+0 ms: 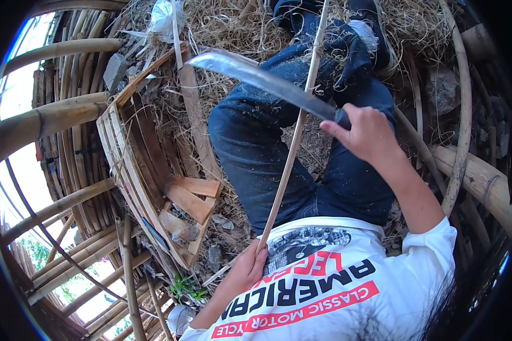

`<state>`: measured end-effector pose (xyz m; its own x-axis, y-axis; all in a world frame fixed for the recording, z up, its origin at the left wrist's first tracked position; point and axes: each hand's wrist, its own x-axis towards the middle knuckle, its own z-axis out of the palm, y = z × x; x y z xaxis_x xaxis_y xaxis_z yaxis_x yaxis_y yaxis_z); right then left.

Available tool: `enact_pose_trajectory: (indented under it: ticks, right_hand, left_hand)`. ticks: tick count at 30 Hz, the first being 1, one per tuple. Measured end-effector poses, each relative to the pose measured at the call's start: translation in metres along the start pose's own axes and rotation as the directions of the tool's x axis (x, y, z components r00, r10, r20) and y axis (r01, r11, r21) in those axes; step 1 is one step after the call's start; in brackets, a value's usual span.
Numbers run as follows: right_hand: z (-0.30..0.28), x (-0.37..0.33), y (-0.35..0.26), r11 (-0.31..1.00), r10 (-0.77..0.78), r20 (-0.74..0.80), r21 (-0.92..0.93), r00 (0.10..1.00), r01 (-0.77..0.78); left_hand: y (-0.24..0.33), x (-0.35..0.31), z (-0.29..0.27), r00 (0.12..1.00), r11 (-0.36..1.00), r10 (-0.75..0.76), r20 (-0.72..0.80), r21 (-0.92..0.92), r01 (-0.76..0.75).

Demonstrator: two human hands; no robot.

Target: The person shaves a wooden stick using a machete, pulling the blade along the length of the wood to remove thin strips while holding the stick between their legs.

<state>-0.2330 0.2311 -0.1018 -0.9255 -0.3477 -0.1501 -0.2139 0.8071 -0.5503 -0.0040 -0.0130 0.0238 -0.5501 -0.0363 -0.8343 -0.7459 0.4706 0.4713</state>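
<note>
You have two hands in view. Your left hand (pixel 249 268), in front of your white printed T-shirt (pixel 404 273), is closed round the near part of one long, thin, tan bamboo strip (pixel 288 165). Your right hand (pixel 370 135) is wrapped round the dark handle of one long, curved, grey steel machete (pixel 261 82), most of that handle hidden in your fist. Straight, slender and slightly uneven in tone, the strip slants away over your two legs in blue jeans (pixel 247 150); its far end is cut off at the upper edge. The blade crosses it, tip leftward; you cannot tell whether they touch. Left of your legs lies one pale, slatted wooden crate (pixel 133 162). Farther out, uncountable curled tan shavings (pixel 421 25) cover the ground.
</note>
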Motion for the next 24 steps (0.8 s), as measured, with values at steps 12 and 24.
enact_pose_trajectory:
  ticks: [12,24]
  right_hand:
    - [0.0,0.03,0.018,0.995,0.014,-0.069,-0.096,0.998,-0.02]
    - [-0.003,0.05,0.025,0.993,0.058,-0.115,-0.094,0.992,-0.069]
  left_hand:
    - [-0.003,-0.004,-0.001,1.0,1.0,0.006,0.006,0.02,-0.006]
    - [-0.01,-0.009,-0.003,0.999,0.997,-0.043,-0.004,0.058,0.043]
